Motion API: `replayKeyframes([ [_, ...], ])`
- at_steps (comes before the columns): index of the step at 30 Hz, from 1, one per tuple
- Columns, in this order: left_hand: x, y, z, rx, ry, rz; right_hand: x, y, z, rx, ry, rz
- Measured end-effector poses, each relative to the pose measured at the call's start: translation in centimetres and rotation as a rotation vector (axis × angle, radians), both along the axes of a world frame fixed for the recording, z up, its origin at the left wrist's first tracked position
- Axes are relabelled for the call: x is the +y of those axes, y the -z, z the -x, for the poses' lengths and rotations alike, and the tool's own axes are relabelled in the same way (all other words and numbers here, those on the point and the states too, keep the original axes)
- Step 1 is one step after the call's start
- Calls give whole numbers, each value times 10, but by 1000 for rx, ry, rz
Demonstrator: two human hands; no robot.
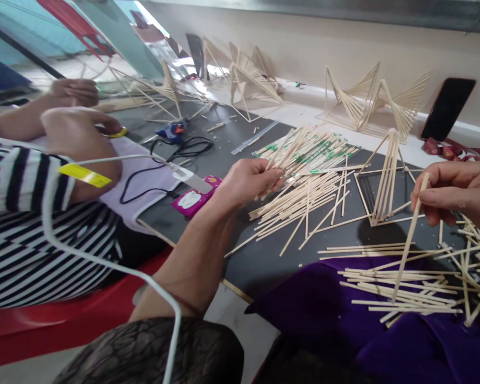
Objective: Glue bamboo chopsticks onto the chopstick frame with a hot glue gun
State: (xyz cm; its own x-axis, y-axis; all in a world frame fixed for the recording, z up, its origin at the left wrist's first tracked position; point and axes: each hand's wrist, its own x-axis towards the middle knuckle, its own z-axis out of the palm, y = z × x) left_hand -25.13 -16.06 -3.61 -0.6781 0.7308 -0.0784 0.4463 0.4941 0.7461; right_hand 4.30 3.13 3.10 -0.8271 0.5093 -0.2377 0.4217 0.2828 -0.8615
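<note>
I am watching from the head camera. Largest item first: the dark table is filling the middle of the frame, with a co-worker in a striped sleeve sitting at the left edge, both of that person's hands busy near the upper left.

Finished stick frames are standing along the far wall: I am counting roughly three clusters across the top, plus one small upright frame on the table right of centre. The exact count is unclear, as they overlap.

The loose stick pile is lying at centre; too many sticks to count. A second scatter is resting on the purple cloth at lower right.

The left hand is closing its fingers around several sticks at the pile's left end. The right hand, at the right edge, is pinching one single stick between thumb and fingers, its lower end touching the scatter.

Judgement: I am reading this as the picking stage, gathering stock. The next move probably calls for separating one stick from the left-hand bunch.

One phone is leaning at upper right.
</note>
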Motion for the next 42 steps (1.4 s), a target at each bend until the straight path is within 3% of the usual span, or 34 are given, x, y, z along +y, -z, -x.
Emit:
replayKeyframes([
  [3,8,0,-6,-478,-29,-217,-1,7,2,31,-55,41],
  [8,24,1,-15,-793,-21,-408,-6,14,8,46,-117,71],
  [16,41,4,-33,-836,-50,-453,-16,17,17,53,-110,126],
  [22,47,11,-44,-882,44,-482,-38,20,54,116,17,153],
  [27,51,8,-50,-838,52,-471,-44,33,93,193,45,76],
  [32,51,4,-52,-807,-69,-557,-35,53,110,233,84,-77],
  [36,49,0,-53,-896,-125,-592,-36,58,108,143,-10,-227],
  [39,50,1,-60,-949,-123,-619,-43,57,106,45,-100,-201],
  [42,53,5,-68,-1002,-86,-632,-48,59,107,57,-81,-119],
])
